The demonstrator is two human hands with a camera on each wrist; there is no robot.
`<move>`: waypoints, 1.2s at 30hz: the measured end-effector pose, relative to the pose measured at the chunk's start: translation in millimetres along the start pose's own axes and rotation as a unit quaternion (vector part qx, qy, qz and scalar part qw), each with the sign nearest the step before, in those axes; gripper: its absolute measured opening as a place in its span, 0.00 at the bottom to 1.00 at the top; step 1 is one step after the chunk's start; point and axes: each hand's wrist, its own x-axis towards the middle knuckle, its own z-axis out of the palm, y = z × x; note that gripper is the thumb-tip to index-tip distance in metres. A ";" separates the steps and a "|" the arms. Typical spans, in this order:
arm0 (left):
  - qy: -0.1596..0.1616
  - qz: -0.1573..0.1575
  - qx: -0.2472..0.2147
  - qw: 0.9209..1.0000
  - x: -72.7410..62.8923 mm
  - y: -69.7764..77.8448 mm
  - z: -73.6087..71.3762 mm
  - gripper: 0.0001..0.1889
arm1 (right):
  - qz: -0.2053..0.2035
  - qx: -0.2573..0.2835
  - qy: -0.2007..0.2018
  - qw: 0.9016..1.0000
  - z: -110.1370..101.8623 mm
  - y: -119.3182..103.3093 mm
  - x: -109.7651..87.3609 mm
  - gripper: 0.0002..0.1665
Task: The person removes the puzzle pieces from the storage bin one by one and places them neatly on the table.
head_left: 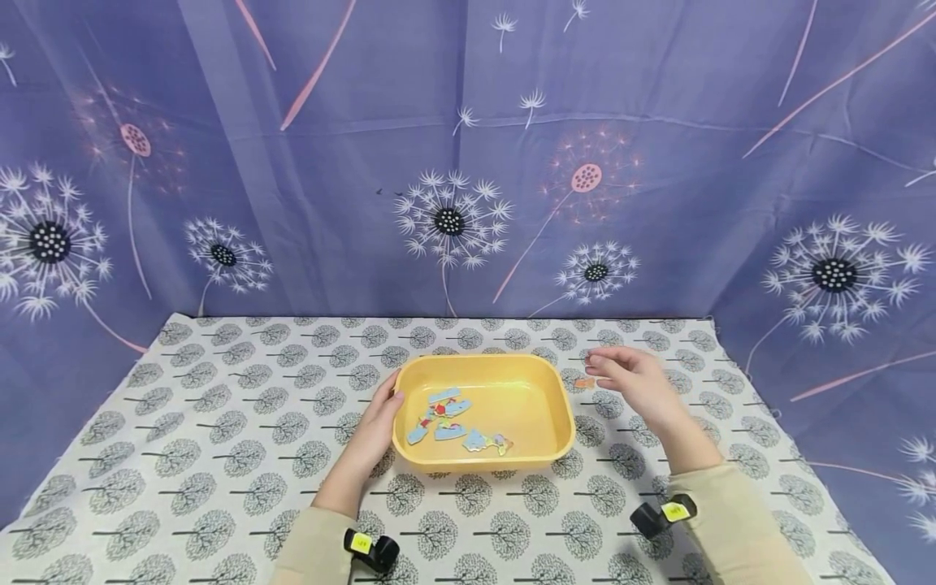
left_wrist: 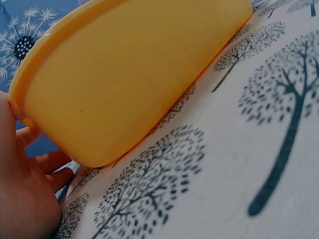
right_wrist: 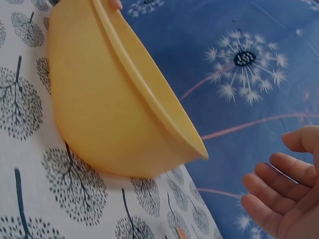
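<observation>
A yellow plastic tub (head_left: 483, 465) stands on the cloth in the head view. My left hand (head_left: 376, 431) holds it at its left end, thumb over the rim and fingers against the outside wall. In the left wrist view those fingers (left_wrist: 50, 162) show beside the tub's end. Several flat light-blue pieces (head_left: 448, 431) with red and yellow print lie in the tub's left half. Right of the tub, my right hand (head_left: 639, 382) is raised with fingers loosely bent and nothing between them. A small orange piece (head_left: 585, 383) lies on the cloth below its fingertips.
A white cloth (head_left: 241, 455) with dark tree prints covers the table. Purple curtains (head_left: 351, 203) with dandelion prints hang behind and on both sides. A black wrist strap (head_left: 371, 552) sits on the left sleeve, and a similar camera strap (head_left: 661, 516) on the right.
</observation>
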 end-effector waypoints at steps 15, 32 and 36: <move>-0.001 -0.006 0.006 1.000 1.1 -4.1 0.1 0.28 | -0.020 -0.013 -0.036 0.999 29.6 -19.4 2.4 0.26; 0.000 -0.004 0.006 1.000 3.1 -2.2 -1.2 0.28 | -0.053 -0.008 -0.107 0.993 73.5 -23.7 10.0 0.23; 0.001 -0.006 0.007 1.000 2.6 -1.3 -0.7 0.28 | -0.090 -0.051 -0.130 0.986 83.8 -21.1 10.8 0.22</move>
